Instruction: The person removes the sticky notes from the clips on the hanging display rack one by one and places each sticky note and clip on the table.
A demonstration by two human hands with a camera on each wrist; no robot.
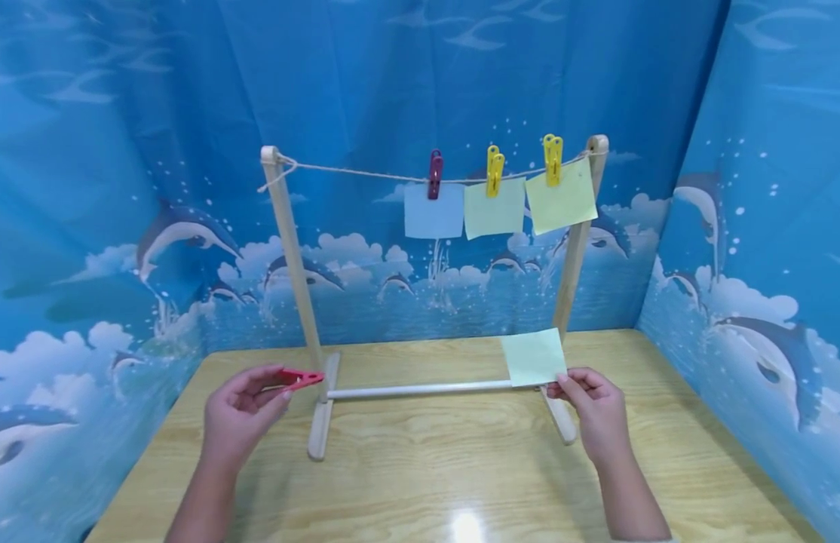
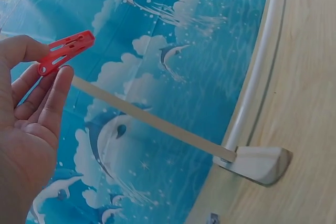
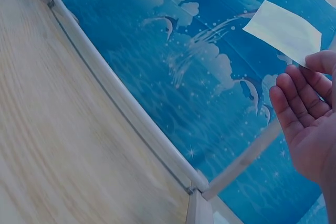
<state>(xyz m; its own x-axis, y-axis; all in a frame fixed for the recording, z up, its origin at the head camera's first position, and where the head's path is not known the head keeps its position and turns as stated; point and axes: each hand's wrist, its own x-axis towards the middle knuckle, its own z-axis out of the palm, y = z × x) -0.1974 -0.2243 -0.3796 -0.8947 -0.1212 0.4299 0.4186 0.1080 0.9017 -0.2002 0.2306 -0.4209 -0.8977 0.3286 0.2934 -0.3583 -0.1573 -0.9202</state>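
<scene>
Hands: red peg (image 1: 301,378) left, paper (image 1: 534,357) right.

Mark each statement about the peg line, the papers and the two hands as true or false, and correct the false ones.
1. The left hand pinches a red clothespin. True.
2. Four papers hang on the string. False: three hang there.
3. The right hand holds a light green paper. True.
4. The blue paper hangs from a yellow clothespin. False: its dark red clothespin holds it.
5. The wooden rack stands on the floor. False: on the wooden table.
</scene>
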